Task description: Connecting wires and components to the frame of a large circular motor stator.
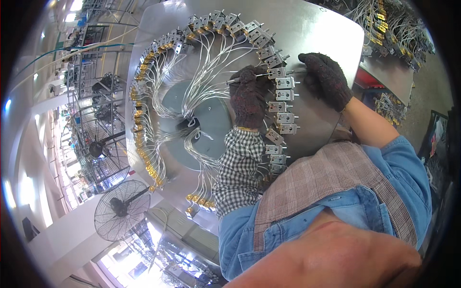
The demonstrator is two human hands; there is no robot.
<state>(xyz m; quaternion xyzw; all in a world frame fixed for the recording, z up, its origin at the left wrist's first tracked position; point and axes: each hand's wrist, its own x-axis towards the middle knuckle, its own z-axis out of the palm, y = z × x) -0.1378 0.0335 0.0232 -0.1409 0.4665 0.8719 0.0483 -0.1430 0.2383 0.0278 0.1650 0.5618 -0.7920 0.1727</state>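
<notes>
My left hand (248, 98), in a dark knitted glove, is closed around a thin pale rod-like piece (232, 81). A slim shaft reaches from its fingers to a small silver metal box (277, 73) with a slotted face. On the other side of that box, my right hand (325, 79), gloved alike, has its fingers bent around a short pale piece (298, 70) that I cannot make out. Similar silver boxes (285, 95) line up below, beside my left wrist. White wires (204, 81) run from the boxes toward the middle of the table.
The metal table (307, 29) carries a ring of boxes with brass-coloured parts (139, 115) around a grey disc (216, 149). Wires gather at a dark central hub (186, 126). More wired parts (382, 24) lie at the upper right. Fans (120, 207) stand left of the table.
</notes>
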